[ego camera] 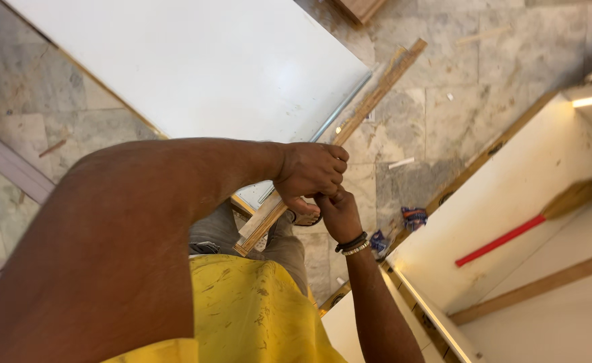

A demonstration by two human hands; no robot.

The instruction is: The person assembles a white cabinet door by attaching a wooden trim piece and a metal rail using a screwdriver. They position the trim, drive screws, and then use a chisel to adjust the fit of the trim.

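A long wooden strip (377,91) runs diagonally from my lap up to the right over the stone floor. My left hand (309,171) is curled in a fist around the strip near its lower part. My right hand (340,214), with dark and beaded bands at the wrist, comes up from below. Its fingers are closed against the strip right under the left hand. The two hands touch, and what lies between the fingers is hidden. A thin metal rod (346,104) lies alongside the strip by the edge of a white board (175,67).
An open white cabinet carcass (511,181) lies at the right with a red-handled broom (511,235) inside. Small blue packets (414,216) and wood offcuts (401,163) are scattered on the grey marble floor (457,101). My sandalled foot shows below the hands.
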